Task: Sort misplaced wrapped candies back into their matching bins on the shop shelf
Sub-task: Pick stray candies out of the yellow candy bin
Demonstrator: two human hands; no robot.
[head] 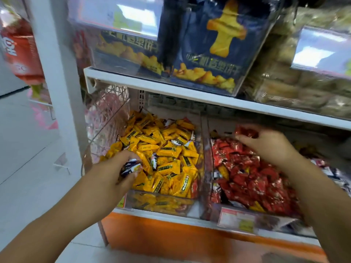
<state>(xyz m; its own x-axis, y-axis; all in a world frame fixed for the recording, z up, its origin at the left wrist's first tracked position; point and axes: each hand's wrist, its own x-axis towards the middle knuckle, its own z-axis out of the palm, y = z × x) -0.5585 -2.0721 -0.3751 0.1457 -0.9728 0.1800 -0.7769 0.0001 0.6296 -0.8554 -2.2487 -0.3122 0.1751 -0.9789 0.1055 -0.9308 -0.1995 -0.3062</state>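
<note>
A clear bin (165,204) on the lower shelf is full of yellow wrapped candies (167,149), with a few white-and-navy ones mixed in. To its right, another clear bin (207,152) holds red wrapped candies (252,179), with a few yellow ones among them. My left hand (114,173) is over the yellow bin's near left corner and grips white-and-navy candies (132,167). Over the back of the red bin, my right hand (266,143) holds red candies (246,131).
The white upper shelf (171,88) juts out just above the bins and carries clear boxes of navy biscuit bags (207,50). A white post (57,73) stands at the left. More white-and-navy candies (326,169) lie at the far right. The shelf base (171,236) is orange.
</note>
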